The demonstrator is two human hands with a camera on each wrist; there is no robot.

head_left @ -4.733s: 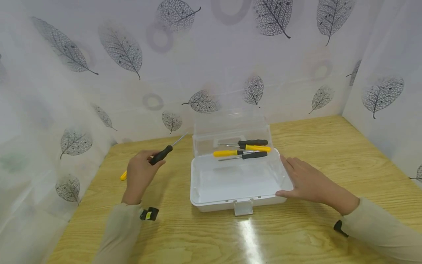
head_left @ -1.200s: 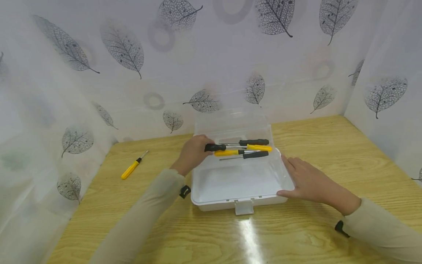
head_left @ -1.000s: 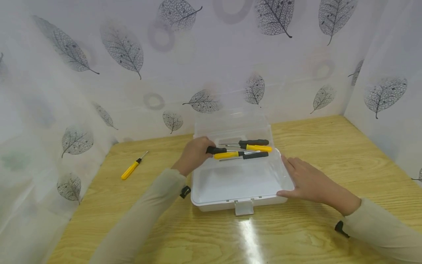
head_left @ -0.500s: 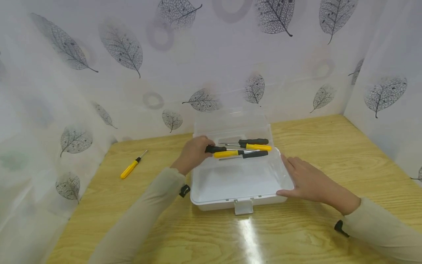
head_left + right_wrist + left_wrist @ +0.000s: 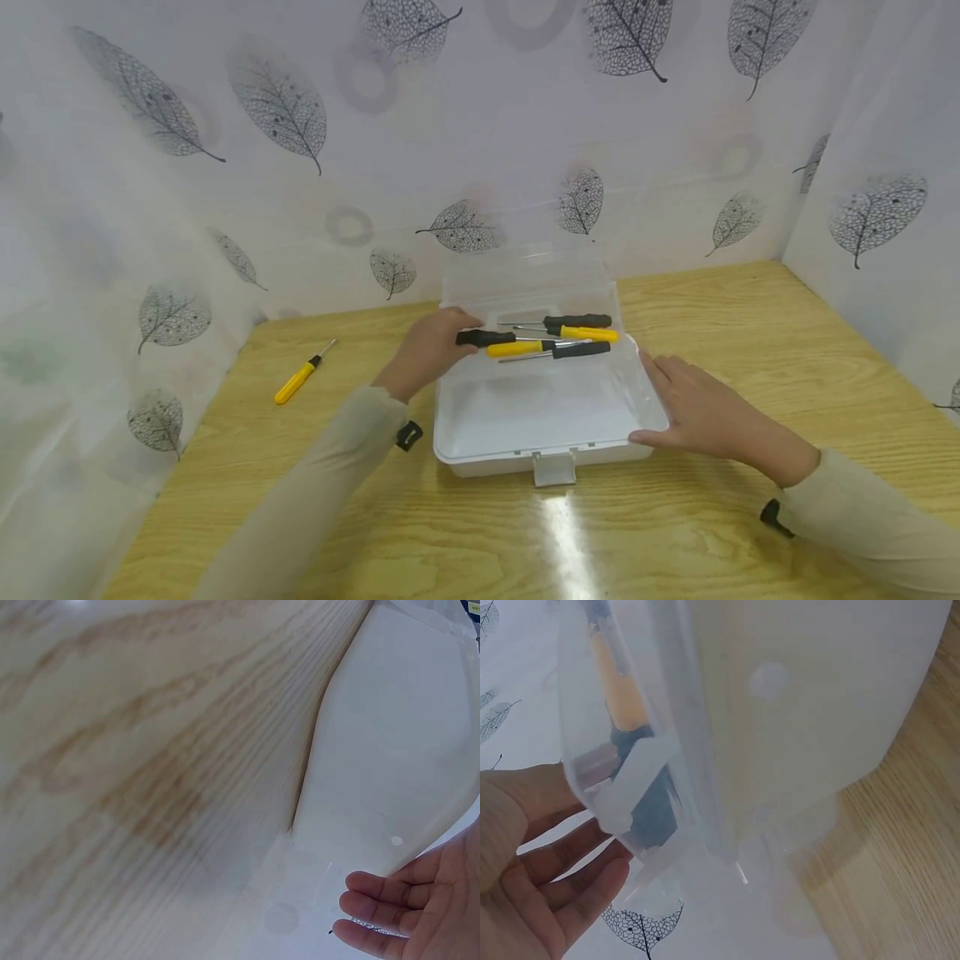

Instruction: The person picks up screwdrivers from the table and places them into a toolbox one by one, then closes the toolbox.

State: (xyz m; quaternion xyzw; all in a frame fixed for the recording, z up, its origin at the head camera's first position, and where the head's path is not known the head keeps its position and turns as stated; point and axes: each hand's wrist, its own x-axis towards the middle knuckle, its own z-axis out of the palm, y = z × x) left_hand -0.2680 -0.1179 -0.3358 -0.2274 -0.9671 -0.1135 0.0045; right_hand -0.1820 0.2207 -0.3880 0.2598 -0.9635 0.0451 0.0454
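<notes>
Left hand [image 5: 426, 352] eases off black-handled, metal-shafted screwdriver [image 5: 487, 338], fingers loosened; it lies in clear plastic lid [image 5: 528, 287], placement seemingly done. Right hand [image 5: 701, 410] rests, straight-fingered, against white plastic box [image 5: 487, 470].

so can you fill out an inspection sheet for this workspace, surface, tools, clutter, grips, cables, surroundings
surface: wood-grain table, light glare in front of the box
job's things: open white toolbox; three black-handled screwdrivers and two yellow-handled screwdrivers grouped at its clear lid; a lone yellow-handled screwdriver on the table, left of the toolbox
clutter: nothing seen
left grip: at the end of one black handle; whether it holds it is unclear
right grip: rests on the toolbox's right side, thumb at the front corner
cables: nothing seen
surroundings: leaf-print sheeting behind and at both sides
</notes>
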